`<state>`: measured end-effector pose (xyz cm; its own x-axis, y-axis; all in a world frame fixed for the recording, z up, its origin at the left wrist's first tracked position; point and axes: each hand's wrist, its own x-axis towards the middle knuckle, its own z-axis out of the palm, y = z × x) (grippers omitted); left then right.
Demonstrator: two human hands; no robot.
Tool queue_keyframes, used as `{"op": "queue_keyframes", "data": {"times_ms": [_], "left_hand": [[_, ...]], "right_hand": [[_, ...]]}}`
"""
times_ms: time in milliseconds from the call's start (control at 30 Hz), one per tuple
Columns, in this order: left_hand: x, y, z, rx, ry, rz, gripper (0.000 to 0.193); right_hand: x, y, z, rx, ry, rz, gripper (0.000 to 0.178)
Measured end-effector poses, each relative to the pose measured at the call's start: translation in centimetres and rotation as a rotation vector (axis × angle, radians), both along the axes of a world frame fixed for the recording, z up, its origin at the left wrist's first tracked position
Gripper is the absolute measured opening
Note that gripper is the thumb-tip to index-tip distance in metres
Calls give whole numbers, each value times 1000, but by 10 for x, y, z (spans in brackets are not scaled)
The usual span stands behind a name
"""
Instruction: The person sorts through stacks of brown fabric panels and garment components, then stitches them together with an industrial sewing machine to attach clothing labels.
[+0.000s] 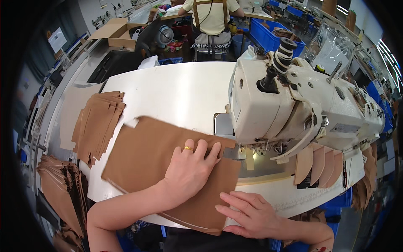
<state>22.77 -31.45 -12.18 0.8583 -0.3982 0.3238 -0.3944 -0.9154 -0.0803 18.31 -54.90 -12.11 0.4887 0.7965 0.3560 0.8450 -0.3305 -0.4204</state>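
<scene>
A brown leather-like panel (147, 155) with notched corners lies on the white sewing table, its upper right corner beside the needle area of the sewing machine (277, 101). My left hand (191, 166), with a ring on one finger, rests on top of this panel, fingers spread and pressing down. Along the panel's lower right edge is my right hand (249, 212). Its fingers are stretched out and apart, the tips touching the edge. Light from the machine falls on the metal plate under the needle; the needle itself is hard to make out.
Flat brown cut pieces (100, 119) are stacked at the left. A thicker bundle of brown panels (63, 189) hangs at the table's left edge. Curved tan pieces (321, 166) stand right of the needle area. Beyond the table a person (212, 19) sits, near a blue bin (268, 38).
</scene>
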Motion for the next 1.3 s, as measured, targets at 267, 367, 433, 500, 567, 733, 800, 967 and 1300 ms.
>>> {"op": "queue_keyframes", "data": {"times_ms": [267, 367, 433, 500, 567, 733, 800, 967, 1300], "left_hand": [[0, -14, -5, -475, 35, -212, 27], [9, -20, -7, -533, 188, -155, 16], [11, -18, -9, -511, 227, -169, 10], [10, -14, -12, -583, 180, -216, 11], [10, -11, -13, -652, 143, -266, 11], [9, -11, -10, -685, 176, -322, 17], [8, -15, -3, -795, 333, -257, 19], [9, -11, 3, -982, 620, -164, 25], [11, -13, 6, -1219, 826, -52, 29]], "right_hand": [[-11, 1, -8, -62, -85, -82, 39], [-9, -1, -10, -37, -81, -83, 35], [-4, -6, -16, 250, 81, -160, 32], [4, -14, -10, 360, 493, -303, 31], [23, -14, 2, 471, 913, -449, 29], [62, 1, 7, 326, 1346, -399, 31], [63, 2, 6, 318, 1356, -394, 30], [60, 4, 4, 357, 1334, -418, 29], [51, 9, -3, 533, 1246, -461, 37]]}}
